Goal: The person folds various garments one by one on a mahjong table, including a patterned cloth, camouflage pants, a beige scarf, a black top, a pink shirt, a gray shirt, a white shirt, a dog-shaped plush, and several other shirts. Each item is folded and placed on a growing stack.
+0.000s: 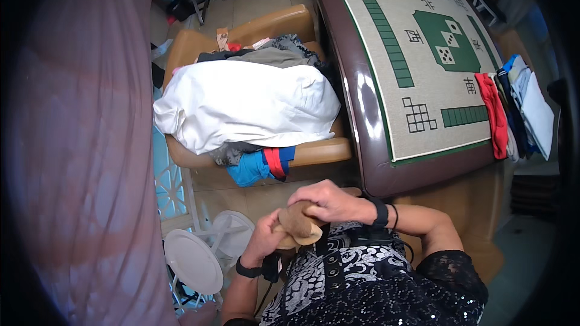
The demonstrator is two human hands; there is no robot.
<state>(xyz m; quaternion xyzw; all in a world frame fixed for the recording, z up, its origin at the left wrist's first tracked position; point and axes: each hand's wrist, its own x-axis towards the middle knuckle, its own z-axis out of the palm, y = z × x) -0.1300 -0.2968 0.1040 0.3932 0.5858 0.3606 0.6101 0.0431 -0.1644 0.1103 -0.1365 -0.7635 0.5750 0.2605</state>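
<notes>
Close to my chest, both hands grip a small bundle of soft tan and brown fabric (pixel 297 224), partly rolled or folded; it looks like a pair of socks, but I cannot tell for certain. My left hand (pixel 266 234) pinches its left side, the thumb on top. From above and to the right, my right hand (pixel 328 201) holds the upper edge with bent fingers. In front of me, a white cloth (pixel 253 102) covers a pile of clothes on a tan leather armchair (pixel 317 151). Blue and red garments (pixel 260 167) hang over its near armrest.
To the right stands a mahjong table (pixel 374 176) with a printed mat (pixel 430 99). Folded clothes (pixel 516 108) are stacked on its right edge. White round stools (pixel 194 261) stand at the lower left, beside a hanging mauve curtain (pixel 90 145). Another tan seat (pixel 471 199) is behind my right arm.
</notes>
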